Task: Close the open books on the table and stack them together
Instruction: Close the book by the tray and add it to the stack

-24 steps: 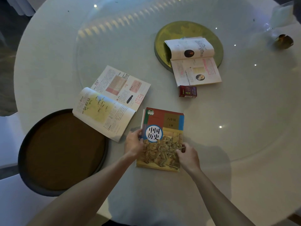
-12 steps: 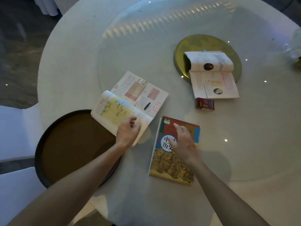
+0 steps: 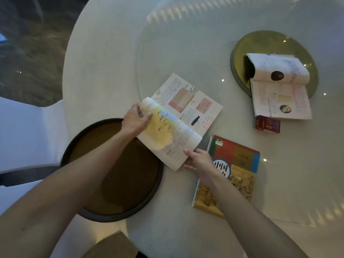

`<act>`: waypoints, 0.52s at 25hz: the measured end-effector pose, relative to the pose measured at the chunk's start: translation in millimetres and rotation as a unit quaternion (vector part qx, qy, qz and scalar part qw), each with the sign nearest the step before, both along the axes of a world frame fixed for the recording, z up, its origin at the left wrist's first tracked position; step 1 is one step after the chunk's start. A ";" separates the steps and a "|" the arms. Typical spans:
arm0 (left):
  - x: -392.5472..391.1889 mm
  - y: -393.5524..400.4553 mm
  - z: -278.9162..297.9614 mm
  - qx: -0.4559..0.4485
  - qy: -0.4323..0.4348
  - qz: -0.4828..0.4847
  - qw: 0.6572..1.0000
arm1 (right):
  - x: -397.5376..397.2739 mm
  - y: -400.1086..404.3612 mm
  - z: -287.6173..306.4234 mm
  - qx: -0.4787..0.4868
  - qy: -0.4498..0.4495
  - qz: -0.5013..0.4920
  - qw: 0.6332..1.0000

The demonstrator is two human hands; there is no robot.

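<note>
An open book (image 3: 178, 120) with a yellow picture on its near page lies at the middle of the round white table (image 3: 111, 53). My left hand (image 3: 135, 119) grips the far left corner of its near page block, which is raised. My right hand (image 3: 200, 162) holds the near right corner of the same book. A closed book (image 3: 240, 164) with a red, blue and yellow cover lies flat just right of it, partly under my right forearm. A second open book (image 3: 279, 90) rests at the far right, half on a gold disc (image 3: 260, 41).
A round dark tray (image 3: 115, 174) with a brown inside sits at the table's near left edge, partly under the open book. A small red box (image 3: 267, 124) lies in front of the far open book. A white chair (image 3: 24, 135) stands at the left.
Both hands left the closed book and moved left onto the middle open book. The left hand now lifts its near pages. The view has shifted left and closer.
</note>
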State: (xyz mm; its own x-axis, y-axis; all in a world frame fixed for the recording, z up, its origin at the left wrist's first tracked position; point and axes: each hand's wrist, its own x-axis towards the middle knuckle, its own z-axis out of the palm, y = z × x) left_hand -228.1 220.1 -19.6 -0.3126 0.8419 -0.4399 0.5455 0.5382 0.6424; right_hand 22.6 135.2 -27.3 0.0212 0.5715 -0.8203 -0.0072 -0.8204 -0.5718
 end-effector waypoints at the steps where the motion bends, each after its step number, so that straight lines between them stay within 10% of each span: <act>1: -4.3 0.3 -1.5 -0.001 0.019 -0.003 1.000 | -2.7 0.8 0.2 -0.008 0.009 -0.018 1.000; 5: -11.7 -4.0 10.8 0.000 0.028 -0.004 1.000 | 9.9 -3.0 8.3 -0.015 0.009 -0.060 0.998; 13: -17.3 28.4 37.3 -0.096 -0.235 0.053 0.966 | 59.3 59.5 47.6 0.014 0.111 -0.235 0.966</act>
